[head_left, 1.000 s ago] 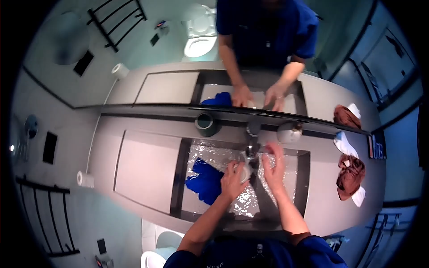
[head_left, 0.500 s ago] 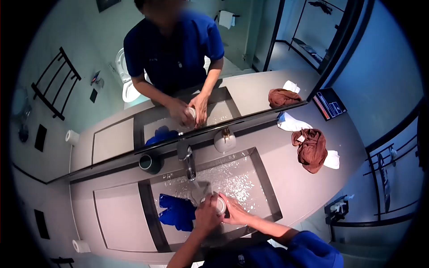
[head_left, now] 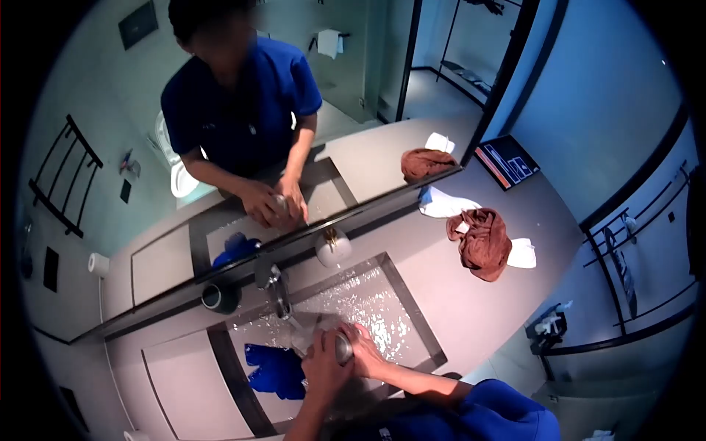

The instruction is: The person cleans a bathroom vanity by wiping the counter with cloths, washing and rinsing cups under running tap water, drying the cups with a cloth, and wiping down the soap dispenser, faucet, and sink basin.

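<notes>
Over the basin, my left hand (head_left: 325, 365) and my right hand (head_left: 369, 354) are both closed around a small round pale cup (head_left: 343, 348). The cup is tilted, and my fingers cover most of its sides. Just beyond my hands is the chrome faucet (head_left: 277, 294), with water coming from its spout. Water ripples in the rectangular sink (head_left: 415, 316). To the left of my left hand lies a wet blue bundle (head_left: 273, 372) that looks like a rubber glove or cloth; I cannot tell which.
Behind the sink stand a dark green cup (head_left: 222, 297) and a white round dispenser (head_left: 333, 248). On the right counter lie a brown cloth (head_left: 483, 246), white cloths (head_left: 450, 203) and a dark printed card (head_left: 507, 163). The mirror's lower edge (head_left: 294, 239) runs along the back.
The cup has turned in my hands: its pale round face showed before, now a greyer, shinier side does. My view has shifted, so the surroundings sit further left.
</notes>
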Tool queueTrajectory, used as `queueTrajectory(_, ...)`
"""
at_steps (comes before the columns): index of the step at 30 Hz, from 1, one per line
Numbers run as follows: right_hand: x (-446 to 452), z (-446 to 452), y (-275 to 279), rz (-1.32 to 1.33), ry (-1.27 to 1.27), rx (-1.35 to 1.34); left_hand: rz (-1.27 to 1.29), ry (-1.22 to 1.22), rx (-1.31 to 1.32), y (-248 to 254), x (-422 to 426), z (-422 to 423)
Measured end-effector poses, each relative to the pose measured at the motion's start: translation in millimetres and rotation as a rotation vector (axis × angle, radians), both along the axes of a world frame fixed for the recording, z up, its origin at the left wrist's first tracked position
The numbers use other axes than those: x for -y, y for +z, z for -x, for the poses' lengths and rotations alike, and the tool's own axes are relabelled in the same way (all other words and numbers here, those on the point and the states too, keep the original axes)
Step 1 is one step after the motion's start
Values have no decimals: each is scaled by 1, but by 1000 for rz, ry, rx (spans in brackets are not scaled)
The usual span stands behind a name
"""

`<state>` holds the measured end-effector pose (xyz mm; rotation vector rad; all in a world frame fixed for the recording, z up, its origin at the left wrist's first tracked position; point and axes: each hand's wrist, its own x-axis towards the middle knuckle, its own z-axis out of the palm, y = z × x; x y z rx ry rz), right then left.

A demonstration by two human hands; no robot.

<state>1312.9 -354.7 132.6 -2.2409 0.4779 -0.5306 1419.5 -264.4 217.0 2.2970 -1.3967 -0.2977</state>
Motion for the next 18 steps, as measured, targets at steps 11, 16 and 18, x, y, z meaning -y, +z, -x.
queueTrajectory(11, 38, -12, -24, -157, -260, 89, 176, 161, -576, -44, -11, -26)
queueTrajectory(16, 132, -21, 1, -82, -592, 285, 240, 273, -239, -67, -73, -54)
queueTrajectory(18, 162, -30, 1, 13, -677, 256, 181, 413, -204, -87, -103, -64)
